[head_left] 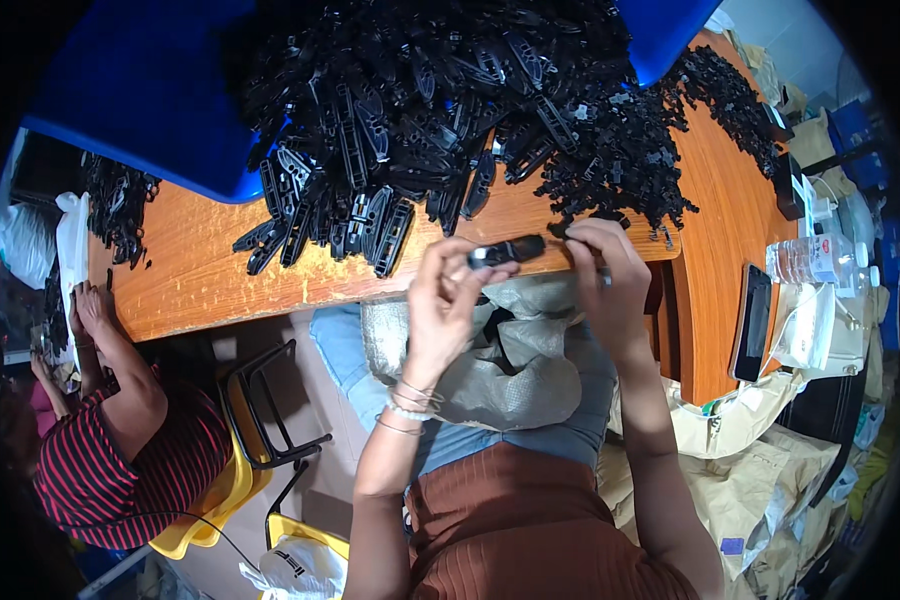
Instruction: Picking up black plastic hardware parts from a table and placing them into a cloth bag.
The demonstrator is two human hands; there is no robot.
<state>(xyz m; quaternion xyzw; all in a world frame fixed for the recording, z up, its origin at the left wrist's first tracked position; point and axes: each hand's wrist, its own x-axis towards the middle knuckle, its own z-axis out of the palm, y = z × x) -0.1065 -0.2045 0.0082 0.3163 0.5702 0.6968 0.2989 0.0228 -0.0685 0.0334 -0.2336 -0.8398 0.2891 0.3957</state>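
My left hand (442, 305) pinches a long black plastic part (507, 251) with rounded ends, held level just past the table's near edge. My right hand (610, 275) is to the right of it, fingers bent downward and drawn together beside small dark pieces at the table edge. What its fingertips hold, if anything, is hidden. Ahead of my left hand lies a large heap of long black plastic parts (360, 150), some hollow with a slotted frame. A spread of smaller black plastic pieces (620, 150) lies beyond my right hand.
A blue bin (150, 110) tips toward the wooden table (210, 270). At right are a phone (753, 320) and plastic bottles (820, 258). A silver-grey sack (510, 385) covers my lap. A person in a striped top (135, 465) sits at left near a folding chair (260, 400).
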